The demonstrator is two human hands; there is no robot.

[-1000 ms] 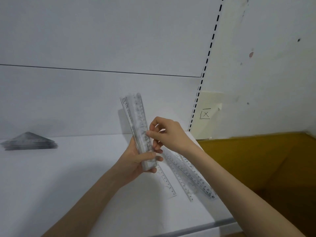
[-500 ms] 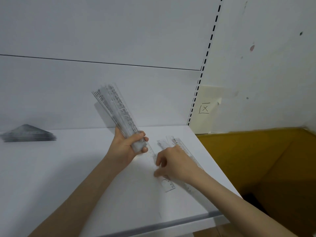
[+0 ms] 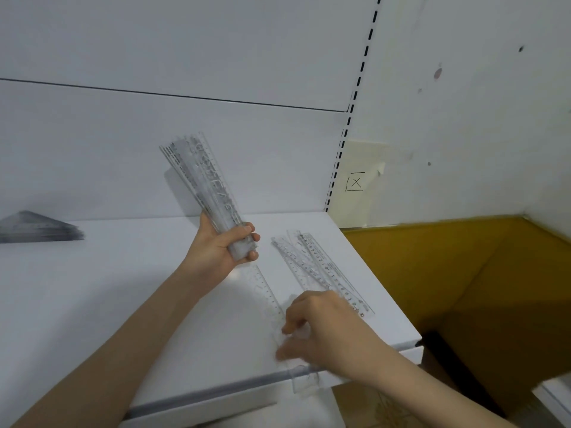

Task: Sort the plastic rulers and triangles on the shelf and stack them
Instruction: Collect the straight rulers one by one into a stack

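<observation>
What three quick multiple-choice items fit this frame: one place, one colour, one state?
1. Where is the triangle stack?
A. far left of the shelf
B. at the shelf's right front corner
C. on the floor

2. What colour is the panel right of the shelf?
A. blue
B. mustard yellow
C. red

3. What is the left hand doing?
A. lying flat on the shelf
B. gripping a ruler bundle
C. hanging empty

Answers:
1. A, the stack lies at the shelf's left end.
2. B, the panel reads mustard yellow.
3. B, the fingers wrap the bundle's lower end.
</observation>
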